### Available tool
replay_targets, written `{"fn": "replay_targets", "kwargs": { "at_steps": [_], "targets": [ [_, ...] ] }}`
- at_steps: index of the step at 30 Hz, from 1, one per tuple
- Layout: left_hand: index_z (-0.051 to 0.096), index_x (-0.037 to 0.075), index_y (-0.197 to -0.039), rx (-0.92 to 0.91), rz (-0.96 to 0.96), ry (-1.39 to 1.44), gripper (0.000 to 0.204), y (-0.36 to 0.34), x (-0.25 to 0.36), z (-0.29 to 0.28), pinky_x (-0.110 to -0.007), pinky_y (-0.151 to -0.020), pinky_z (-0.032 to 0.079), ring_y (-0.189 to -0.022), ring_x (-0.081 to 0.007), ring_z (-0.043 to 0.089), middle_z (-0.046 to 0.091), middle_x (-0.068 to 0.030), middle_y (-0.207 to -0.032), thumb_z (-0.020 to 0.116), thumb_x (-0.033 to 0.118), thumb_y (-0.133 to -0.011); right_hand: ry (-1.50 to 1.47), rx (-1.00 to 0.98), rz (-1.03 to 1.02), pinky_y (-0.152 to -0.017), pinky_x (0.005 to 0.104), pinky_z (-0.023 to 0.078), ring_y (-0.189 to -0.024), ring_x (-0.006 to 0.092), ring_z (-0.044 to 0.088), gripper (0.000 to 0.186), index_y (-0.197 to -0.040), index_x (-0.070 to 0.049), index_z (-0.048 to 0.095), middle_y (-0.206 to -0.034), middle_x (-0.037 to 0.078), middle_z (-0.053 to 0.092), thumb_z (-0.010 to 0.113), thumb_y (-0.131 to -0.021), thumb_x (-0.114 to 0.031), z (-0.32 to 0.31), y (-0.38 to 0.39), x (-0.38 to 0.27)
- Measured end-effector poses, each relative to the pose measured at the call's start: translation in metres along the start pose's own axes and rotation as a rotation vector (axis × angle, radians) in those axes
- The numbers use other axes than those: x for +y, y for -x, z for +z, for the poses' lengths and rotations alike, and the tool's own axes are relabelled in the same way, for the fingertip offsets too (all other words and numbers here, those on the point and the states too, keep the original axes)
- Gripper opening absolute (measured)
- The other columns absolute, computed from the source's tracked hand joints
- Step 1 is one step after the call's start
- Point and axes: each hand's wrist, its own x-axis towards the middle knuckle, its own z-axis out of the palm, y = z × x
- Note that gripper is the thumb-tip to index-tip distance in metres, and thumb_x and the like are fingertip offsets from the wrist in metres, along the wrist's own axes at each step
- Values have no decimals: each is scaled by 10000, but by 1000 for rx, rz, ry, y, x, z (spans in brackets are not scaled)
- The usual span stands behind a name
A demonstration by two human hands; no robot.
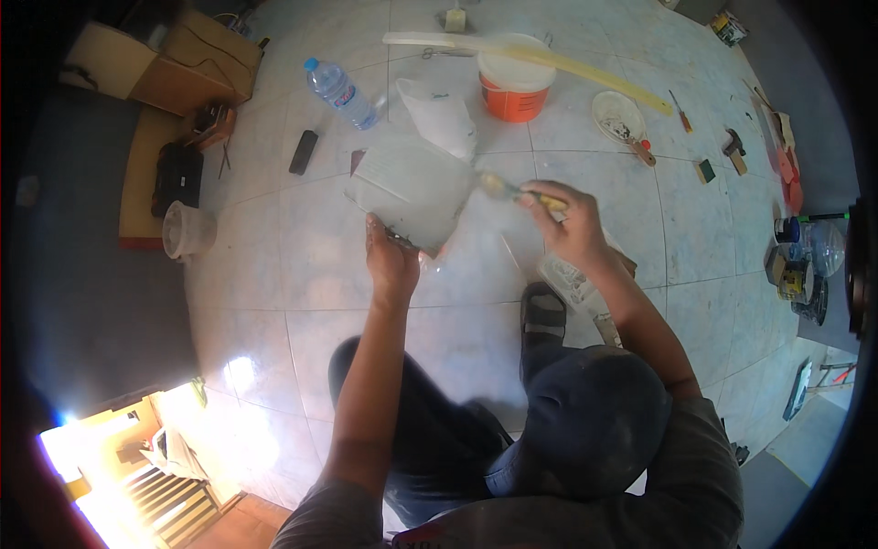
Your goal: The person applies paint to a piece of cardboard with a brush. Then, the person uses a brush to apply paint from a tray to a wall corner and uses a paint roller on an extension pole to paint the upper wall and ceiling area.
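Observation:
My left hand (389, 256) grips the lower left edge of a pale grey square slab (407, 188), perhaps a tile, held above the floor. My right hand (562, 220) is closed on a yellow-handled tool (549, 199) at the slab's right side; its head is blurred. A white bag (437, 114) lies just beyond the slab. Below my right hand is a clear plastic container (562, 279) holding pale stuff, partly hidden by my arm.
An orange bucket (512, 99), water bottle (343, 91), long pale strip (622, 78), plate of pale material (615, 112), hammer (734, 146) and black phone-sized object (303, 151) lie on the tiled floor (238, 293). Cases and a plastic tub (187, 229) line the left, assorted containers the right.

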Motion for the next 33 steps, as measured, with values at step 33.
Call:
{"fn": "replay_targets", "kwargs": {
  "at_steps": [33],
  "targets": [
    [430,6,-1437,24,60,-17,470,12,-3,23,-401,-1018,495,-1220,-249,574,560,-151,-1347,357,357,-1132,-242,218,165,-665,242,557,-803,123,741,199,-1029,75,699,-802,44,730,678,-1001,-121,-2,-16,-11]
  ]
}}
